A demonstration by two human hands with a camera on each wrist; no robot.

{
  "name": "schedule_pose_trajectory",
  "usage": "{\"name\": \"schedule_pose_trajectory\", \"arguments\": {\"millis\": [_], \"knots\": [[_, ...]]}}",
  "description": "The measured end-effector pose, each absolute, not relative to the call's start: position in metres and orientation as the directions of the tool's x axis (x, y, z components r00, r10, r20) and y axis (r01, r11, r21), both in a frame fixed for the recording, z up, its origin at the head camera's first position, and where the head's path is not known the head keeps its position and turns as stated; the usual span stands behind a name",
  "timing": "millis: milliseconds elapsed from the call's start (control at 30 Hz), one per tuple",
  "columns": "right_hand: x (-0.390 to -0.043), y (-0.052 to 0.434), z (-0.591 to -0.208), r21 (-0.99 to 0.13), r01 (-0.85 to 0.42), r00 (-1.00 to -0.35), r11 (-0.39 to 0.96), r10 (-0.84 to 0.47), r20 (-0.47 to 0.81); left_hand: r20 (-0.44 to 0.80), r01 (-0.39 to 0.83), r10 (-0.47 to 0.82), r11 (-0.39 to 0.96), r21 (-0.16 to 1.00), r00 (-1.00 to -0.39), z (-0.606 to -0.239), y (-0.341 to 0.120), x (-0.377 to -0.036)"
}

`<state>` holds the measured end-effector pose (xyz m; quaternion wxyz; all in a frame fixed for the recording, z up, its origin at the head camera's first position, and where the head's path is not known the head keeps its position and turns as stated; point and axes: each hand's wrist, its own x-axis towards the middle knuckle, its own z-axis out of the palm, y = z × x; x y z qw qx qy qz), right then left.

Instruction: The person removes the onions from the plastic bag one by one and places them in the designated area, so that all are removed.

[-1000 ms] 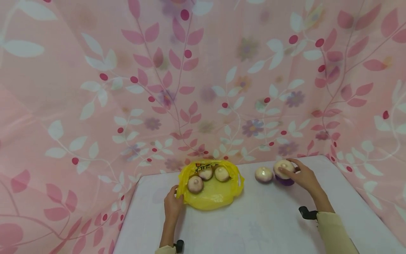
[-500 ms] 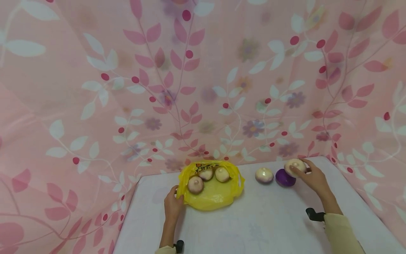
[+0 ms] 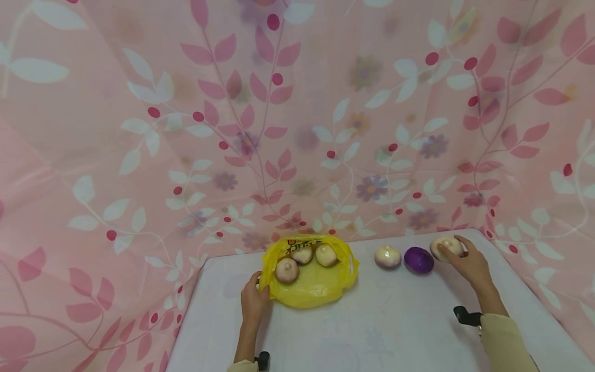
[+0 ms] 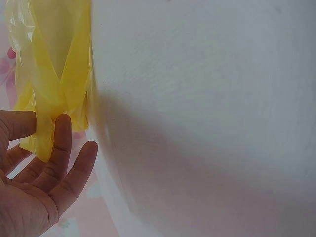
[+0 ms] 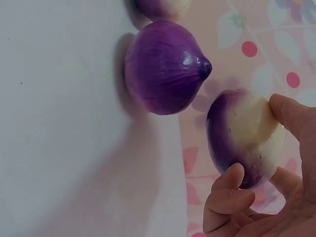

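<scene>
Left hand (image 3: 253, 302) pinches the near-left rim of the yellow bag (image 3: 311, 281), which holds three pale turnips (image 3: 286, 270). Right of the bag, near the table's (image 3: 372, 330) far edge, lie another turnip (image 3: 387, 256) and a purple onion (image 3: 418, 259); right hand (image 3: 469, 263) grips a fifth turnip (image 3: 447, 248).

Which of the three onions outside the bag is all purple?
The middle onion: dark purple all over. The pale onion and the held onion flanking it show cream tops.
</scene>
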<state>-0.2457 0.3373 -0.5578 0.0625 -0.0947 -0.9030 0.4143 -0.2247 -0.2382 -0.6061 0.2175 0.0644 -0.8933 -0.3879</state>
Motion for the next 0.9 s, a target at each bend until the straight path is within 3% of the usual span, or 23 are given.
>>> {"name": "schedule_pose_trajectory", "arguments": {"millis": [433, 900], "knots": [[-0.244, 0.345, -0.570, -0.793, 0.220, -0.964, 0.568, 0.249, -0.090, 0.310, 0.033, -0.290, 0.681, 0.732, -0.905, -0.606, -0.239, -0.223], [-0.248, 0.347, -0.587, -0.788, 0.402, -0.902, 0.466, 0.347, -0.255, 0.305, 0.023, -0.292, 0.686, 0.727, -0.906, -0.603, -0.239, -0.221]]}}
